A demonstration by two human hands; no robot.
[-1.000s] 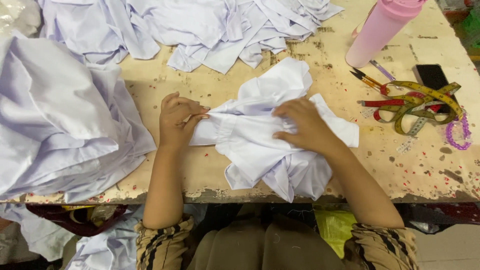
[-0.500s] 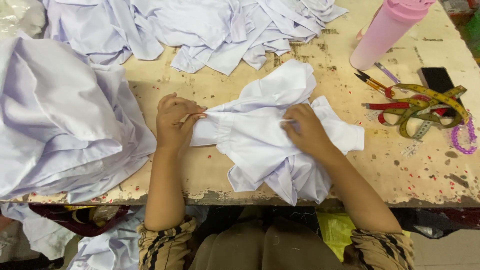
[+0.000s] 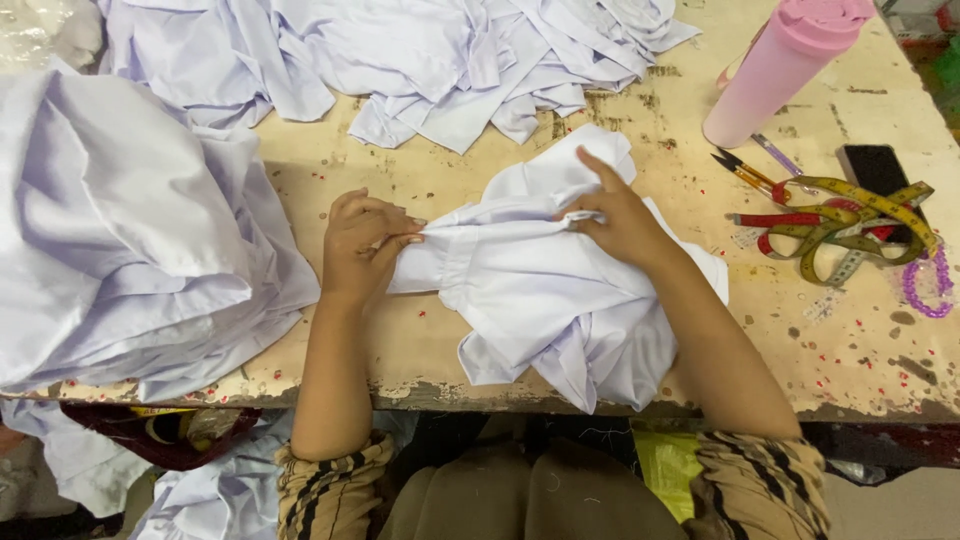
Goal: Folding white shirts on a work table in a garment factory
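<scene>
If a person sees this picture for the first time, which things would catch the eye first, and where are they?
First, the two hands in the middle: the left hand pinches an edge of a white garment, and the right hand presses on its folds. Next, the big heap of white cloth at the left, and the pink bottle at the upper right of the worn wooden table, above a yellow measuring tape.

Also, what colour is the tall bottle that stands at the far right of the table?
The bottle is pink, seen in the head view.
</scene>
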